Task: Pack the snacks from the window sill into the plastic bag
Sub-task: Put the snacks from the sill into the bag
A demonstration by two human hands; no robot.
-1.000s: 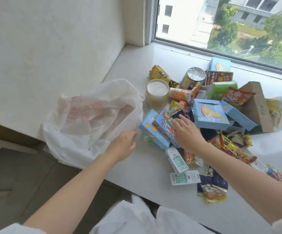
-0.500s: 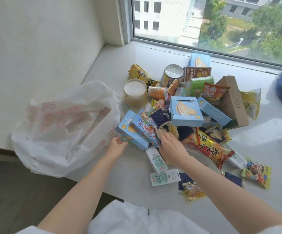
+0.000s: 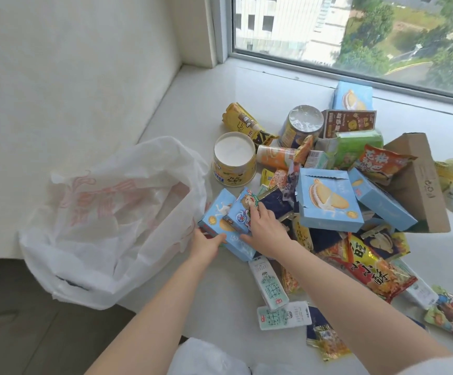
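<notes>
A white plastic bag (image 3: 106, 226) with pink print lies open at the left edge of the window sill (image 3: 193, 109). Right of it sits a heap of snacks: a light blue box (image 3: 217, 217), a cartoon packet (image 3: 243, 212) leaning on it, a bigger blue box (image 3: 328, 201), a yellow cup (image 3: 233, 161), a foil-topped can (image 3: 301, 125) and several bags. My left hand (image 3: 206, 246) grips the near end of the light blue box by the bag's mouth. My right hand (image 3: 264, 228) lies palm down on the cartoon packet, thumb on the blue box.
Two milk cartons (image 3: 268, 282) and small wrapped sweets (image 3: 328, 345) lie near the sill's front edge. A brown cardboard box (image 3: 420, 185) stands at the right of the heap. The wall rises on the left, the window pane (image 3: 355, 31) behind. The floor drops off below the bag.
My left hand went from hovering by the bag to gripping the blue box's end. My right hand moved from lower in the heap up onto the cartoon packet.
</notes>
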